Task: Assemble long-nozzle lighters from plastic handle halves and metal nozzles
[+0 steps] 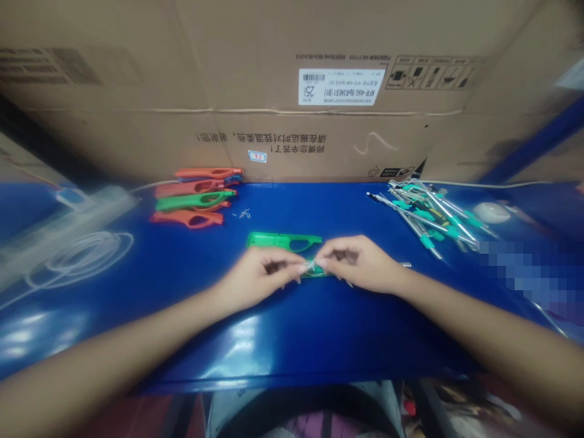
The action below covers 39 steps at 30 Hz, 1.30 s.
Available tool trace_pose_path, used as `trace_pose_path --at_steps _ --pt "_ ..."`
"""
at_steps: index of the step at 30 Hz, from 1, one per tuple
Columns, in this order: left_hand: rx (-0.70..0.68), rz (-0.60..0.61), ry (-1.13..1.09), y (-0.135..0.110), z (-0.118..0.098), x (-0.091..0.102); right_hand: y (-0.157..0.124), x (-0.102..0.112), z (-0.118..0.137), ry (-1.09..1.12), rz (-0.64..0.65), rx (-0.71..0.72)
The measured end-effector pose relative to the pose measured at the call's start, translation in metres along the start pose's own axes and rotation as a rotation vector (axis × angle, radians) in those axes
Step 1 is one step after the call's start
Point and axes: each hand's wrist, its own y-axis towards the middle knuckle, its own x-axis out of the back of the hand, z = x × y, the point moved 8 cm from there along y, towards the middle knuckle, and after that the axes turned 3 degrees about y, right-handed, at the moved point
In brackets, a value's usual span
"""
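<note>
My left hand [262, 277] and my right hand [360, 261] meet over the middle of the table, fingertips pinched close together. Between them is a small pale piece [312, 264], thin like wire, too small and blurred to name. Just below the fingertips lies a green plastic part [319, 274], largely covered by the hands. Behind the hands, a green plastic handle shell [269, 239] with an oval finger opening rests on the blue table [292, 340]. My left fingers hide part of its lower edge.
Orange and green handle shells [196, 199] are stacked at back left, beside tiny metal pins [245, 214]. Metal tubes with teal parts [426, 216] lie at back right. A coiled white cable [82, 255] is at left; a cardboard wall [228, 73] stands behind.
</note>
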Motion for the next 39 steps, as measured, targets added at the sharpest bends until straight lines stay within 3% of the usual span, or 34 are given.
trace_pose_path --at_steps 16,39 --pt "0.009 -0.020 0.004 -0.0004 0.0008 0.0004 -0.0014 0.0023 -0.0069 0.092 -0.028 -0.048" --pt "0.042 -0.028 -0.008 -0.0005 0.0036 -0.0017 -0.0005 -0.0003 -0.0019 0.030 -0.035 -0.041"
